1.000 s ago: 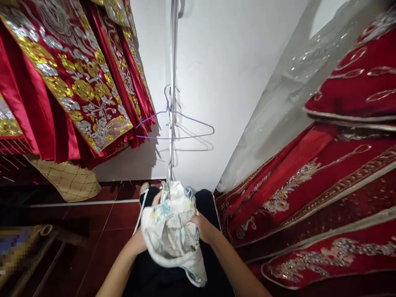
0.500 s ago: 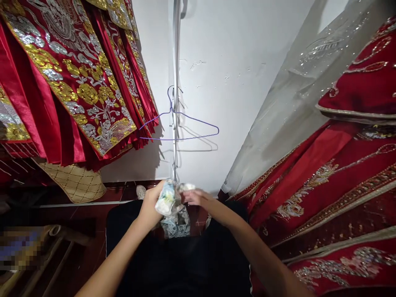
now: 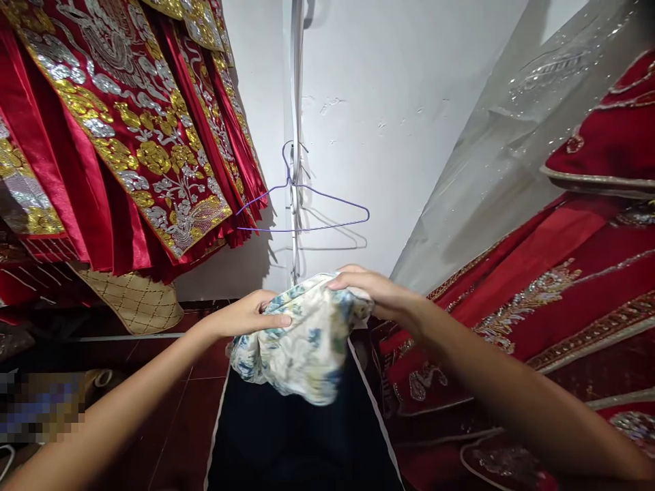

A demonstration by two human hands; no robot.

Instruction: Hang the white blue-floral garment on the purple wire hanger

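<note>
A pale floral cloth (image 3: 307, 344) with blue and yellow print hangs bunched between my two hands, in front of a white wall. My left hand (image 3: 250, 315) grips its left upper edge, fingers closed over the fabric. My right hand (image 3: 373, 294) pinches the right upper edge from above. A dark garment (image 3: 297, 443) hangs below the cloth, its top hidden behind it. An empty purple wire hanger (image 3: 307, 204) hangs on a vertical metal rail (image 3: 295, 136) just above and behind my hands.
Red garments with gold and silver embroidery (image 3: 127, 136) hang at the upper left. More red embroidered garments (image 3: 563, 293) and a sheer silvery cloth (image 3: 491, 164) fill the right. A quilted beige piece (image 3: 133, 303) lies at the left on a dark red tiled floor (image 3: 168, 409).
My hands have risen from waist level and moved apart, spreading the floral cloth that was crumpled between them. The view has tilted slightly upward.
</note>
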